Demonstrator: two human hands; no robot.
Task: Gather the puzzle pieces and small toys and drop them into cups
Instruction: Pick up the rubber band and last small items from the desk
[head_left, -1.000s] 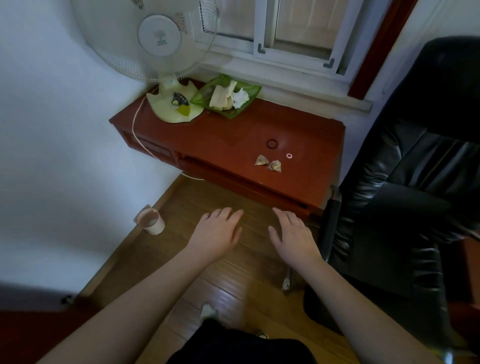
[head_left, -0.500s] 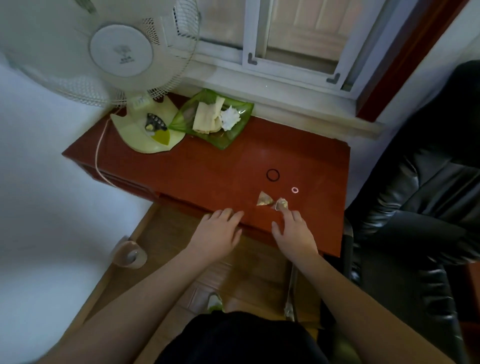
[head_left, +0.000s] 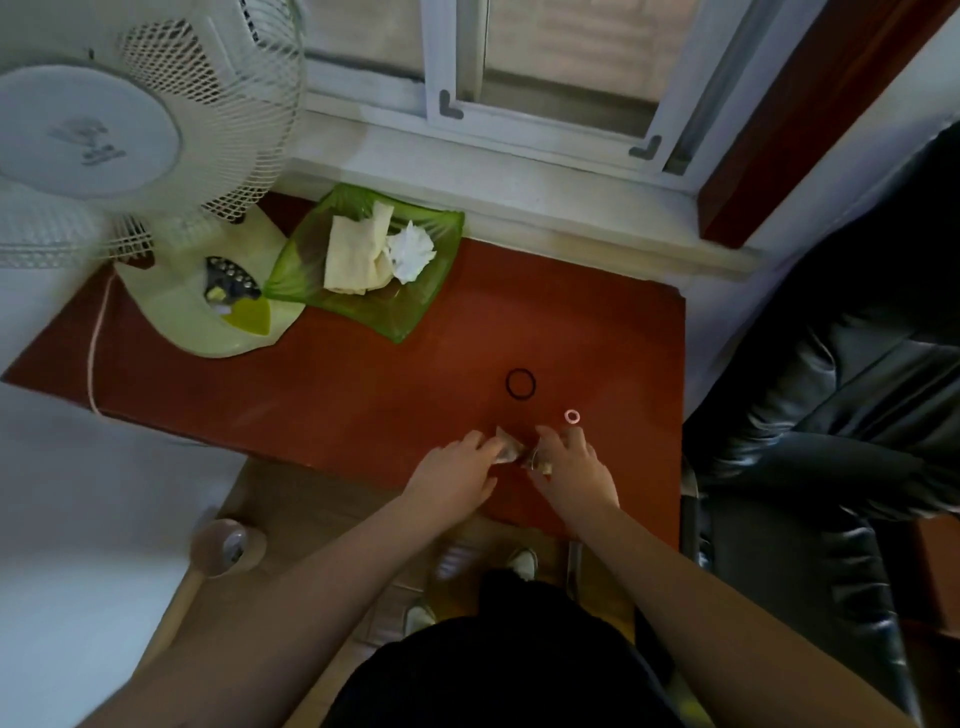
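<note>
Two small tan triangular pieces lie near the front edge of the red-brown desk (head_left: 363, 395). My left hand (head_left: 454, 475) has its fingertips on the left piece (head_left: 506, 449). My right hand (head_left: 571, 467) covers the right piece (head_left: 540, 464), which is mostly hidden under the fingers. A black ring (head_left: 520, 384) and a small pink ring (head_left: 572, 415) lie on the desk just beyond my hands. A paper cup (head_left: 228, 545) stands on the wooden floor at the lower left, by the wall.
A white table fan (head_left: 130, 130) stands on the desk's left end, its cord hanging over the edge. Beside it is a green glass dish (head_left: 436, 244) with papers and a tissue. A black leather chair (head_left: 831, 415) crowds the desk's right side. A window sill runs behind.
I have moved in close to the desk. Both hands went from hovering in front of the desk edge onto the two triangular pieces.
</note>
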